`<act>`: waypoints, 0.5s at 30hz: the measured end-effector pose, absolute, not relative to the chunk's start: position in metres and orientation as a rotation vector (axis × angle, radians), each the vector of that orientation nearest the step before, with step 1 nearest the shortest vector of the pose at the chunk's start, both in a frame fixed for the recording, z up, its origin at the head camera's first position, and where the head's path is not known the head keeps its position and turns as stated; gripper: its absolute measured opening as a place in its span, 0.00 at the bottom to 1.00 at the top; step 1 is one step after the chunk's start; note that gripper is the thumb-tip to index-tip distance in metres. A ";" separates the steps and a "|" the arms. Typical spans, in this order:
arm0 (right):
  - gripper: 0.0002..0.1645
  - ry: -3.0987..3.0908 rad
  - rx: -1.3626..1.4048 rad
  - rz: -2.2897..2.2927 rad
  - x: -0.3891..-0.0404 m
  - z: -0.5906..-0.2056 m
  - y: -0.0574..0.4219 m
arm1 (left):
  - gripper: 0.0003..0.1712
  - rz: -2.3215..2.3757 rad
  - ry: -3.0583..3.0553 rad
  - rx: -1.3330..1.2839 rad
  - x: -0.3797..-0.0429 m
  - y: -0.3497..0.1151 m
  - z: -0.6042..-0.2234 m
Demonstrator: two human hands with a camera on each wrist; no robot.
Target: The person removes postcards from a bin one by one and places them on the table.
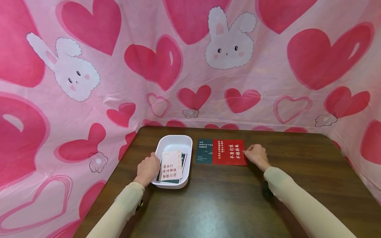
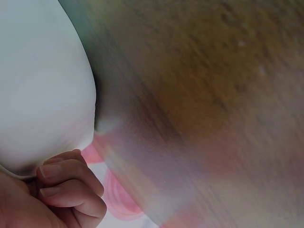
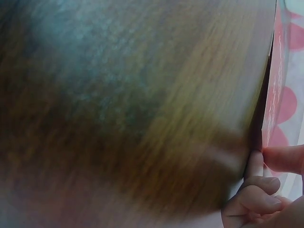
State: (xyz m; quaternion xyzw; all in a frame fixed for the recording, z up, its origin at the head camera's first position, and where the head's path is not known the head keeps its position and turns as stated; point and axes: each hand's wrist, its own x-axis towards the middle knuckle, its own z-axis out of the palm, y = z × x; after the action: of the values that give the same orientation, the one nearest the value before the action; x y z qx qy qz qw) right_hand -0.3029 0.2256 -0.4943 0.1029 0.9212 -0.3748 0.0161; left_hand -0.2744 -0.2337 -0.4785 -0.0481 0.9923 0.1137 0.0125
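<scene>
My left hand (image 1: 148, 169) grips the left rim of a white plastic tray (image 1: 175, 186). In the left wrist view its curled fingers (image 2: 71, 171) lie against the tray's pale wall (image 2: 42, 85). A cream card (image 1: 171, 165) with red writing lies in the tray on top of darker cards. To the tray's right, a dark green card (image 1: 203, 155) lies partly under red card (image 1: 224, 153) with white writing. My right hand (image 1: 257, 157) pinches the red card's right edge between thumb and finger. From the right wrist, that card (image 3: 271, 104) shows nearly edge-on, slightly raised.
The brown wooden table (image 1: 214, 205) has rounded far corners. A pink cloth (image 1: 190, 76) with hearts and rabbits hangs behind it and along the left side.
</scene>
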 end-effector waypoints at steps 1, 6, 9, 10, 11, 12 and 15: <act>0.18 2.863 0.321 -1.167 -0.303 -0.494 0.226 | 0.23 0.354 3.091 -0.151 -0.274 -0.234 -0.478; 0.17 2.872 0.302 -1.164 -0.303 -0.494 0.226 | 0.23 0.337 3.089 -0.157 -0.275 -0.233 -0.479; 0.17 2.881 0.276 -1.159 -0.303 -0.493 0.226 | 0.23 0.327 3.092 -0.163 -0.275 -0.233 -0.479; 0.16 2.884 0.268 -1.155 -0.303 -0.493 0.226 | 0.23 0.323 3.094 -0.164 -0.275 -0.233 -0.479; 0.16 2.886 0.262 -1.153 -0.303 -0.493 0.226 | 0.23 0.319 3.095 -0.165 -0.275 -0.233 -0.479; 0.16 2.887 0.259 -1.152 -0.303 -0.493 0.225 | 0.23 0.318 3.095 -0.165 -0.275 -0.233 -0.479; 0.16 2.891 0.264 -1.144 -0.303 -0.493 0.226 | 0.23 0.321 3.096 -0.162 -0.275 -0.233 -0.479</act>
State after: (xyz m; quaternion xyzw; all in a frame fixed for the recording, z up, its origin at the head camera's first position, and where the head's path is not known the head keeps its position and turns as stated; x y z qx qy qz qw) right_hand -0.3031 0.2263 -0.4932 0.0846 0.9264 -0.3667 0.0106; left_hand -0.2754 -0.2326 -0.4793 -0.0519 0.9933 0.1029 0.0123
